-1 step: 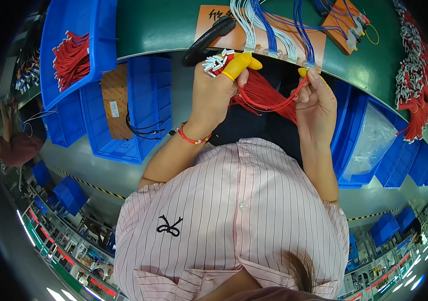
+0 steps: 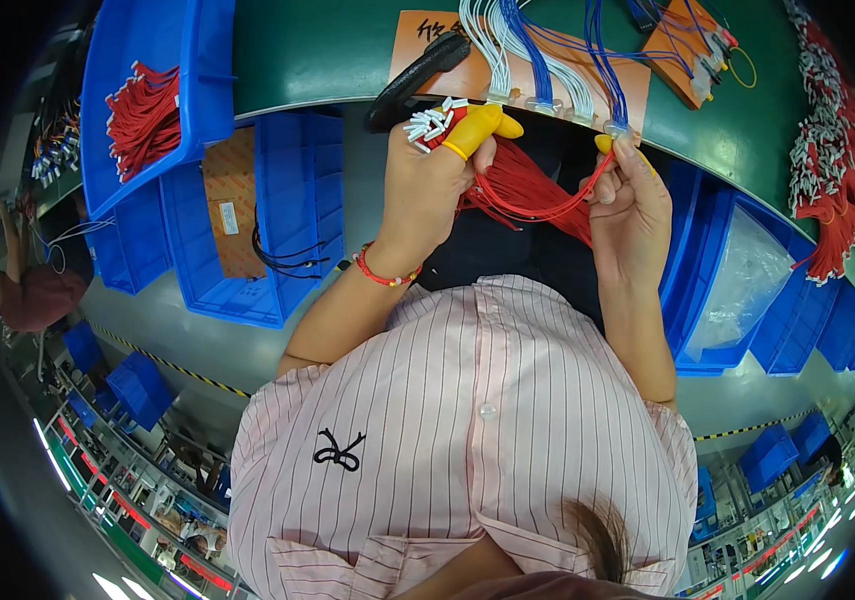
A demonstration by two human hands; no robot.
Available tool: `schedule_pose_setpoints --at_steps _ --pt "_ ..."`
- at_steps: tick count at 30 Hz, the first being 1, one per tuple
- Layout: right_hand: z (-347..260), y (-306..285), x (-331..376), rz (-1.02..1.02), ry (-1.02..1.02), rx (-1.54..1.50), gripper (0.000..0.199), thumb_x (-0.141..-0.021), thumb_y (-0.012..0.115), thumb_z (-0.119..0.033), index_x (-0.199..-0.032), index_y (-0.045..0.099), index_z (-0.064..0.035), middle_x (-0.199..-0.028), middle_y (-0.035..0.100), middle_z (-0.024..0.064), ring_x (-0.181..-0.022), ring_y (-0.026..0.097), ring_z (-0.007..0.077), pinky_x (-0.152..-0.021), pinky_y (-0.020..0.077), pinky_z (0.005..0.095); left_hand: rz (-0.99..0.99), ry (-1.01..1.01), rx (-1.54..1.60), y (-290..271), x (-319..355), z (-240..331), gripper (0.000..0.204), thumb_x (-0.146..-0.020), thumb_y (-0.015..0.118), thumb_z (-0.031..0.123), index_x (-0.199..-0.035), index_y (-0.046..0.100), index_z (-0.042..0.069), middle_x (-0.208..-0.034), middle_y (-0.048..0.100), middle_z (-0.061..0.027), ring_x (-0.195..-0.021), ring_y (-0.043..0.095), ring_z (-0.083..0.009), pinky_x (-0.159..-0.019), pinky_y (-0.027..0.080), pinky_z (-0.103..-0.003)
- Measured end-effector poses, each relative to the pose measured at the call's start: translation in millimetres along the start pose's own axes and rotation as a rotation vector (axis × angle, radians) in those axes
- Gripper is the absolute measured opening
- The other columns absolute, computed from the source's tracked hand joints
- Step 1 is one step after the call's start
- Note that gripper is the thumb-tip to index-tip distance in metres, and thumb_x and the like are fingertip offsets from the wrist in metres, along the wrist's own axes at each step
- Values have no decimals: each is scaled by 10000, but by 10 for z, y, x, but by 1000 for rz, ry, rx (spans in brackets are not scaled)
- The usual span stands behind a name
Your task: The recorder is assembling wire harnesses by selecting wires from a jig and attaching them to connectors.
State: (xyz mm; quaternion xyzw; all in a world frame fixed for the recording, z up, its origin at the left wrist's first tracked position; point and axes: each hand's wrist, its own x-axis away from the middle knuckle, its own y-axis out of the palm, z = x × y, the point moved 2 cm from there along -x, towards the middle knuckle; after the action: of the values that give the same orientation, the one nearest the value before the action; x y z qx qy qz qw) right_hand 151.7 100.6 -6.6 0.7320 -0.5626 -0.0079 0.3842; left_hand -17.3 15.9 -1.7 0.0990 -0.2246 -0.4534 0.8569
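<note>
My left hand [image 2: 425, 195], with yellow finger cots on it, is closed round a bundle of red wires [image 2: 527, 185]. The bundle's white tips [image 2: 429, 126] stick out beside the thumb, and its loose length hangs down to the right. From there a few red wires [image 2: 537, 216] curve across to my right hand [image 2: 633, 205]. Its fingertips, one in a yellow cot, pinch their ends just under a clear connector [image 2: 617, 129] with blue wires. Other clear connectors [image 2: 544, 104] with white and blue wires line the front edge of an orange board [image 2: 637, 92]. The fingers hide the pinched ends.
Beside my left hand a black curved handle [image 2: 417, 85] juts over the green table [image 2: 307, 50]. Blue bins [image 2: 209, 110] stand at left, one with red wires [image 2: 142, 122]. More red wires [image 2: 837, 190] hang at far right, above bins with clear plastic [image 2: 742, 285].
</note>
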Motion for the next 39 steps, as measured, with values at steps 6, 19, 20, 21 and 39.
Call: schedule_pose_setpoints --at_steps 6,19,20,21,39 --pt "-31 -23 -39 -77 45 43 223 -963 584 -182 -991 654 28 -815 639 52 -640 535 94 -633 449 235 19 69 76 48 -30 -36 197 -925 588 113 -907 692 -54 -629 575 -3 -451 354 -10 -417 232 -195" --pt "-5 -104 -22 -121 -68 208 264 -976 558 -194 -1070 642 38 -942 677 116 -827 614 142 -815 476 286 -203 -141 -133 -202 71 77 315 -977 473 169 -1109 638 -66 -927 706 -111 -473 330 -23 -462 272 -184" --pt "7 -97 -20 -117 -68 178 258 -972 563 -187 -1070 641 39 -947 679 118 -826 614 144 -818 475 287 -190 -145 -131 -212 91 71 322 -976 475 175 -1115 640 -64 -919 703 -100 -478 331 -23 -460 270 -187" --pt "20 -86 -15 -114 -69 148 253 -968 568 -181 -1070 641 39 -953 680 120 -826 615 145 -821 474 289 -188 -145 -124 -224 92 55 323 -976 475 177 -1112 640 -64 -918 701 -99 -480 332 -24 -461 269 -187" --pt "-141 -86 244 -509 47 519 194 -954 563 -91 -1056 658 44 -861 640 78 -846 615 121 -811 477 250 -331 -92 -64 -173 111 134 266 -997 478 172 -929 623 -40 -669 547 -26 -540 395 -68 -514 327 -242"
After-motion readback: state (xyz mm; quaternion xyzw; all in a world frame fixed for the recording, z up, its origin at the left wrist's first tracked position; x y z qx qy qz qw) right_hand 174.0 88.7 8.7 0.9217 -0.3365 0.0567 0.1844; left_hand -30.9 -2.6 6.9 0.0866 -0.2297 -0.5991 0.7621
